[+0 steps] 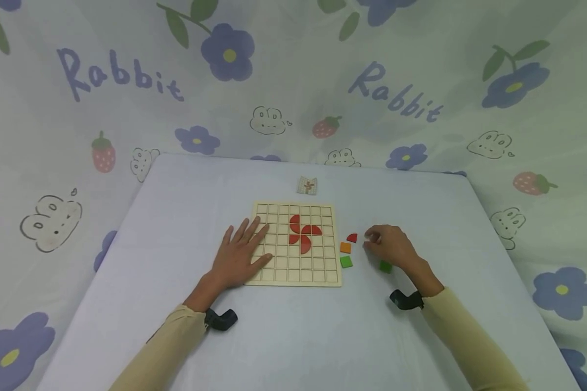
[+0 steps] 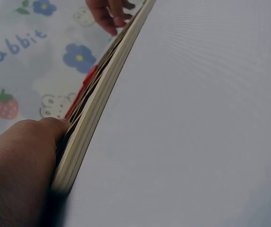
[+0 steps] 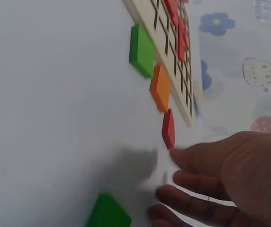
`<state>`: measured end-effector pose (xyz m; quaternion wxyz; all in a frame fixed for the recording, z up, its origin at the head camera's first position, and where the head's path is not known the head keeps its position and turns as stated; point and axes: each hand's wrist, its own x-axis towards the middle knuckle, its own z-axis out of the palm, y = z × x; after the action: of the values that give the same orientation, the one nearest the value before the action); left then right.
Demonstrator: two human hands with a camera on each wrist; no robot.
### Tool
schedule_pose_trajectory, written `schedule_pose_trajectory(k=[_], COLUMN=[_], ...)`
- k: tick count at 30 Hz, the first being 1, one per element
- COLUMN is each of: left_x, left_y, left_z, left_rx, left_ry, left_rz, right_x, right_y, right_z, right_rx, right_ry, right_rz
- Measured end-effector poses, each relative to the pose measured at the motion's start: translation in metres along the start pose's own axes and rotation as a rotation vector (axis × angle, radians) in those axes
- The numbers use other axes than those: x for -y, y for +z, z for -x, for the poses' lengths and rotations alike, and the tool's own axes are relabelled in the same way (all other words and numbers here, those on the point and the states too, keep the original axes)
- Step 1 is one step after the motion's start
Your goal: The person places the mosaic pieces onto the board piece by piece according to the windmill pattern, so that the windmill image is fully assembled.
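A square wooden grid board [image 1: 318, 270] lies on the white table, with several red quarter-circle pieces [image 1: 305, 243] forming a pinwheel in its cells. My left hand [image 1: 236, 259] rests spread out on the board's left side. To the right of the board, my right hand [image 1: 390, 245] hovers with loosely bent fingers, and I see nothing held in it. Its thumb is close to a loose red quarter-circle piece [image 3: 169, 128]. An orange square [image 1: 345, 247] and a green square [image 1: 346, 262] lie along the board's right edge. Another green piece [image 1: 385, 266] sits partly hidden below the right hand.
Behind the board lies a small paper card [image 1: 307, 185] printed with a pinwheel pattern. A patterned cloth [image 1: 283, 65] with rabbits, flowers and strawberries hangs around the table. Both wrists carry a black strapped device [image 1: 221, 320].
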<state>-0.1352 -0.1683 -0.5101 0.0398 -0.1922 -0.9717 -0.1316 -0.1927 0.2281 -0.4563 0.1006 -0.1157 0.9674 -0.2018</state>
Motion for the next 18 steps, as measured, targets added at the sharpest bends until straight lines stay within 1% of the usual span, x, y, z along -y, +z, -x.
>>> schedule_pose_trajectory(k=[4, 9, 14, 18], left_x=[-0.001, -0.002, -0.002, -0.002], left_y=[0.0, 0.0, -0.002, -0.002], left_z=[0.0, 0.0, 0.0, 0.0], left_rx=[-0.004, -0.001, -0.007, -0.001], left_ry=[-0.003, -0.005, -0.002, -0.002], left_rz=[0.004, 0.016, 0.01, 0.006], right_x=[0.01, 0.014, 0.016, 0.017], right_y=[0.008, 0.015, 0.016, 0.016], right_z=[-0.006, -0.012, -0.017, -0.021], right_rx=[-0.035, -0.083, -0.068, -0.024], right_ry=[-0.03, -0.07, -0.091, -0.085], right_rz=[-0.009, -0.047, -0.106, -0.189])
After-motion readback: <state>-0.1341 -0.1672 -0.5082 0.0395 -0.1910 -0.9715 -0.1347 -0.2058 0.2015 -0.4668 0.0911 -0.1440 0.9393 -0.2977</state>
